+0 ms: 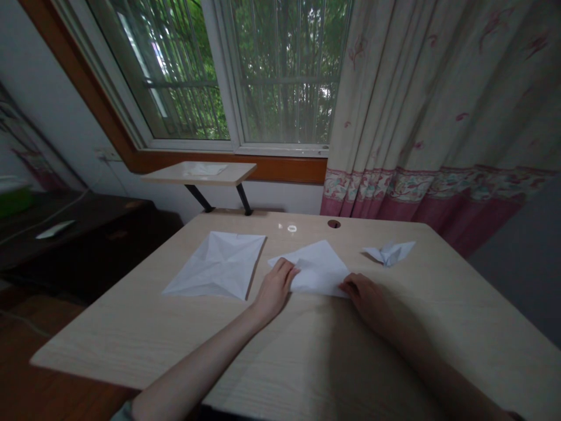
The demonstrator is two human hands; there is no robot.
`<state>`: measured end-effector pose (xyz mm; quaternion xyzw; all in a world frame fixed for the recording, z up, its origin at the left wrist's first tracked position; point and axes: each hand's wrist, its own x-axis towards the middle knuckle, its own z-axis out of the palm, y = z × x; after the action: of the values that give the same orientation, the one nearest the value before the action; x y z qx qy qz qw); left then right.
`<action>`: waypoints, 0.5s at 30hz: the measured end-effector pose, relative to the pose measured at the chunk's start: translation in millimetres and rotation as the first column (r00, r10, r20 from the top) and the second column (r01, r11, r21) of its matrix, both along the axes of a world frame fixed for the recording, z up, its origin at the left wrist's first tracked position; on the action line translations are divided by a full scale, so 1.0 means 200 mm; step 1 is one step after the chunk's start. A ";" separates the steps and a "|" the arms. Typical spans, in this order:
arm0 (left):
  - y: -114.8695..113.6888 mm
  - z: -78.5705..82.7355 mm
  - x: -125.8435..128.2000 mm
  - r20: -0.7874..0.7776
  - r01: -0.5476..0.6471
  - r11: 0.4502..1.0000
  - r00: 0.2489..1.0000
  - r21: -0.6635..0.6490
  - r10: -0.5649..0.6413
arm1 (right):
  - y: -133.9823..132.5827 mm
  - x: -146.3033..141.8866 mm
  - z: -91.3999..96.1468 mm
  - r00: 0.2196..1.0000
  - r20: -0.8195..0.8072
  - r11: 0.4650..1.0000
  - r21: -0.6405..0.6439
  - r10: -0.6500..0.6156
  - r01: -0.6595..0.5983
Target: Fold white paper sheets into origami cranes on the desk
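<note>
White paper [322, 266] in fingers [287, 269], green container [15, 200] leftward

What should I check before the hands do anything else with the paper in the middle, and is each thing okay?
1. Left hand touching the middle paper: ok.
2. Right hand at its near right corner: ok.
3. Folded paper shape on the right, apart from the hands: ok.
4. Left sheet free of creases: not ok, creases show.
5. Middle paper's edges lined up exactly: cannot tell, fingers cover parts.
</note>
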<state>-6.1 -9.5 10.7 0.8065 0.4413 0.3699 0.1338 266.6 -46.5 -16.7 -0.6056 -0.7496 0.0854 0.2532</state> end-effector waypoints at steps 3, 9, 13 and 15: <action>0.00 0.00 0.00 -0.071 -0.033 0.999 0.997 -0.031 0.031 | 0.00 -0.01 -0.01 1.000 0.020 1.000 -0.006 -0.001 0.001; 0.00 0.00 0.00 -0.260 -0.140 0.986 0.959 -0.092 0.112 | -0.01 -0.03 0.02 0.996 0.085 0.999 -0.032 -0.029 0.031; -0.01 0.02 0.00 -0.342 -0.157 0.984 0.932 -0.083 0.120 | -0.02 -0.04 0.05 0.995 0.093 0.998 -0.064 -0.020 0.026; -0.01 0.03 0.00 -0.378 -0.167 0.983 0.917 -0.082 0.124 | -0.02 -0.04 0.05 0.995 0.098 0.998 -0.058 -0.023 0.029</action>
<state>-5.2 -11.6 16.4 0.8179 0.5377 0.1940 0.0654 259.5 -50.2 -7.5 -0.6261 -0.7501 0.0748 0.1992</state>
